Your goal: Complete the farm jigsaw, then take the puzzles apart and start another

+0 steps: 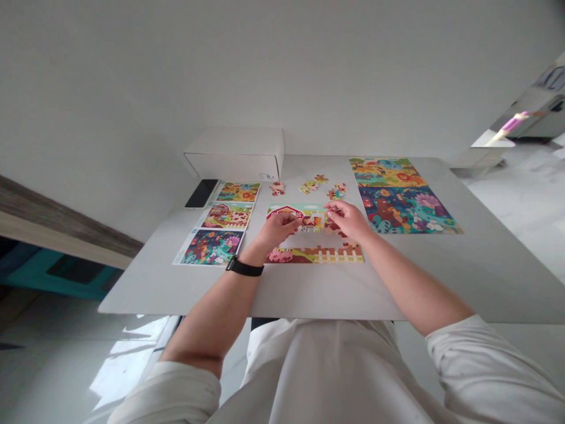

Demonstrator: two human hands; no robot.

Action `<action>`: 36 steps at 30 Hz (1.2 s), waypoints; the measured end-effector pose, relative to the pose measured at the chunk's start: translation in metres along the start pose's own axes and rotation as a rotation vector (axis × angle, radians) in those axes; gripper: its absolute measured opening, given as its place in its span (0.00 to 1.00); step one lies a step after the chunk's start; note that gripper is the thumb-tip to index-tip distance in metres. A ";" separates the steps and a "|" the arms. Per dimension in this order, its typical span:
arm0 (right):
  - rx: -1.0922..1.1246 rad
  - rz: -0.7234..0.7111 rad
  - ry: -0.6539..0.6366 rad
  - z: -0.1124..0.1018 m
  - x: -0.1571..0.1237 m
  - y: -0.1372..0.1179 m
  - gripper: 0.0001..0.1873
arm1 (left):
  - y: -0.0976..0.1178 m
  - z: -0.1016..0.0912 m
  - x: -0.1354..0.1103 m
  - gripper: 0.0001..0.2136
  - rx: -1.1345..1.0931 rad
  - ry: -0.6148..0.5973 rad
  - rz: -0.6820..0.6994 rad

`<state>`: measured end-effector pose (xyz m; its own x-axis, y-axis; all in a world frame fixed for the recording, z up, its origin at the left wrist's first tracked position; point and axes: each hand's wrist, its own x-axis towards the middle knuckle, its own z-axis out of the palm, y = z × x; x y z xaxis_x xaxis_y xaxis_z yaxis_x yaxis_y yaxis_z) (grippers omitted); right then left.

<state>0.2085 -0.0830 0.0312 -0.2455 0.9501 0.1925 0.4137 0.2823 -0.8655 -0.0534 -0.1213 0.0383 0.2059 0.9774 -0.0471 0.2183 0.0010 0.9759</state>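
Note:
A partly joined farm jigsaw puzzle (339, 257) lies in front of me, with a bare gap in its middle. My left hand (281, 228) reaches over its left side, thumb and fingers pinched at the edge of a small puzzle piece (311, 222). Across from it, my right hand (348, 219) is closed at the upper right of the puzzle, fingertips on another piece partly hidden beneath them. Loose pieces lie beyond: one cow-patterned piece (277, 188), a yellow-green cluster (311, 185) and a reddish cluster (338, 191).
On the left lies a picture sheet (177, 257) with three small scenes, beside a dark phone (202, 194). A white box (233, 165) stands against the wall. Two finished puzzles, a savanna scene (388, 172) and a dark forest scene (408, 210), lie on the table's right.

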 end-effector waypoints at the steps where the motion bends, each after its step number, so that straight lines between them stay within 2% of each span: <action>1: -0.019 0.002 0.015 -0.003 0.001 0.001 0.14 | -0.001 -0.001 0.000 0.18 0.011 0.010 -0.013; 5: -0.093 -0.008 0.022 -0.009 0.001 0.004 0.15 | -0.003 -0.005 0.001 0.17 -0.007 0.060 -0.041; 7: -0.091 -0.064 0.019 -0.006 -0.001 0.004 0.16 | -0.004 -0.005 0.002 0.18 -0.034 0.063 -0.053; 10: -0.080 -0.218 0.010 0.000 -0.004 0.003 0.16 | -0.003 -0.005 0.001 0.18 -0.055 0.066 -0.068; 16: -0.249 -0.558 -0.020 0.007 -0.012 -0.010 0.14 | 0.002 -0.003 -0.002 0.18 -0.064 0.083 -0.065; 19: -0.350 -0.646 -0.039 0.009 -0.015 -0.014 0.15 | 0.001 -0.005 -0.001 0.18 -0.075 0.080 -0.069; 28: -0.460 -0.631 -0.024 0.016 -0.015 -0.015 0.12 | -0.002 -0.008 -0.002 0.16 -0.060 0.082 -0.081; 36: -0.450 -0.613 0.001 0.013 -0.014 -0.013 0.12 | 0.000 -0.018 0.004 0.16 -0.084 0.202 -0.033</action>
<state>0.1950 -0.1021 0.0335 -0.5463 0.6055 0.5787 0.5208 0.7867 -0.3315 -0.0699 -0.1131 0.0422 0.0026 0.9990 -0.0437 0.1393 0.0429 0.9893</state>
